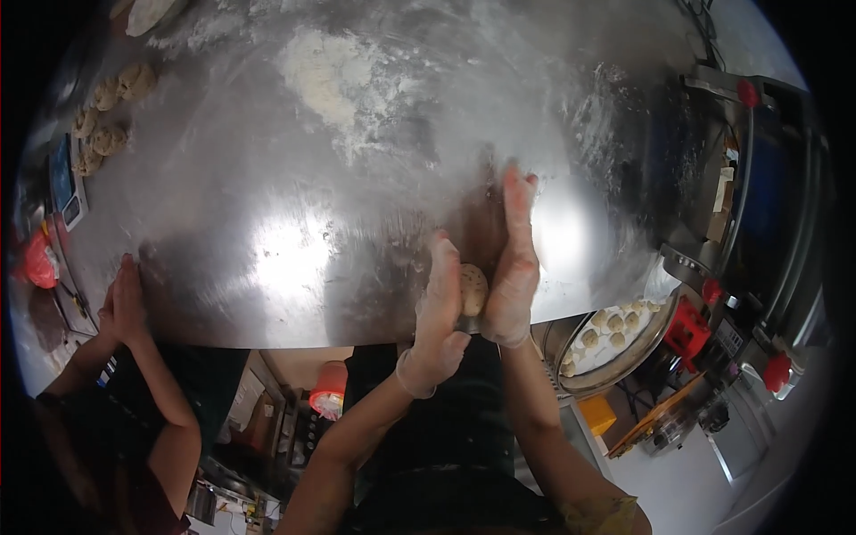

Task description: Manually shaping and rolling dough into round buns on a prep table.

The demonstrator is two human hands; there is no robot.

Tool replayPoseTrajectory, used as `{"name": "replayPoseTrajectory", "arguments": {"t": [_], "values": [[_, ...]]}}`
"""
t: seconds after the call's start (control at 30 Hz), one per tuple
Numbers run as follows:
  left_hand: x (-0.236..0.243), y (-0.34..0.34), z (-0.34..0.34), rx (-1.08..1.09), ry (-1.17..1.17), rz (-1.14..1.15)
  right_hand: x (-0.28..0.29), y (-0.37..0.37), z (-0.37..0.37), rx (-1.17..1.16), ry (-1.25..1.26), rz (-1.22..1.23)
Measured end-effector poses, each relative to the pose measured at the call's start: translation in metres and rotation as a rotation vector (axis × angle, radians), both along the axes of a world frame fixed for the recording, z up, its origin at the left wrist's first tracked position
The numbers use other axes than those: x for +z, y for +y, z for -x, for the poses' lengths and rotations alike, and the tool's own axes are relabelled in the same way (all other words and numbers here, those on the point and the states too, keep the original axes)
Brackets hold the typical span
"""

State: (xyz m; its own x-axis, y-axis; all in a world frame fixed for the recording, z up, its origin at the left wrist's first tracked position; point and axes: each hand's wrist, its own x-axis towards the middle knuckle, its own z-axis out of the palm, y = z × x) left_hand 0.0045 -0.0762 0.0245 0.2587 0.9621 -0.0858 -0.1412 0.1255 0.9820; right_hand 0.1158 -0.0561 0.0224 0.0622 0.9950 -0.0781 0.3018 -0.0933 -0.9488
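A small speckled dough ball (473, 290) rests on the steel table near its front edge, between my two hands. My left hand (437, 308), in a clear thin glove, stands on its edge at the ball's left side, fingers stretched forward. On the other side, my right hand (515, 267) wears a similar glove and is also upright, its straight fingers reaching farther forward. Both palms face inward and flank the ball; whether each one touches it is hard to tell. Neither hand has its fingers wrapped round anything.
Loose flour (334, 85) covers the far middle of the steel table (205, 196). Several dough lumps (109, 140) sit at the far left, near a scale (67, 183). A co-worker's hands (127, 303) are at the left edge. An oval tray (615, 379) with dough pieces stands right, below a machine (758, 196).
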Motion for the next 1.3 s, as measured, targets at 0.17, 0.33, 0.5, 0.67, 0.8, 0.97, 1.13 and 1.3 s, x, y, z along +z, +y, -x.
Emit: {"name": "replayPoseTrajectory", "arguments": {"t": [0.17, 0.33, 0.5, 0.67, 0.8, 0.97, 1.13, 1.3], "values": [[-0.007, 0.052, -0.007, 0.009, 0.051, -0.156, 0.004, -0.017, 0.015, -0.003, -0.049, 0.016], [-0.017, -0.008, -0.002, 0.035, 0.056, -0.110, 0.039, 0.035, 0.008, -0.079, 0.000, 0.152], [-0.020, 0.046, 0.000, -0.051, 0.070, -0.144, 0.011, -0.015, 0.019, -0.093, -0.017, 0.071], [-0.002, 0.006, 0.004, -0.073, 0.054, -0.088, 0.008, 0.014, -0.008, -0.331, -0.023, -0.095], [-0.021, 0.033, 0.046, 0.248, 0.263, -0.328, 0.046, -0.026, -0.022, -0.139, -0.235, 0.053], [-0.021, 0.032, 0.048, 0.242, 0.336, -0.280, 0.062, -0.004, -0.004, 0.316, -0.834, 0.111], [-0.019, 0.031, 0.045, 0.290, 0.314, -0.278, 0.053, -0.014, -0.014, 0.312, -0.813, 0.149], [-0.011, 0.034, 0.037, 0.338, 0.467, -0.235, 0.054, -0.048, -0.065, -0.250, 0.546, 0.500]]}}
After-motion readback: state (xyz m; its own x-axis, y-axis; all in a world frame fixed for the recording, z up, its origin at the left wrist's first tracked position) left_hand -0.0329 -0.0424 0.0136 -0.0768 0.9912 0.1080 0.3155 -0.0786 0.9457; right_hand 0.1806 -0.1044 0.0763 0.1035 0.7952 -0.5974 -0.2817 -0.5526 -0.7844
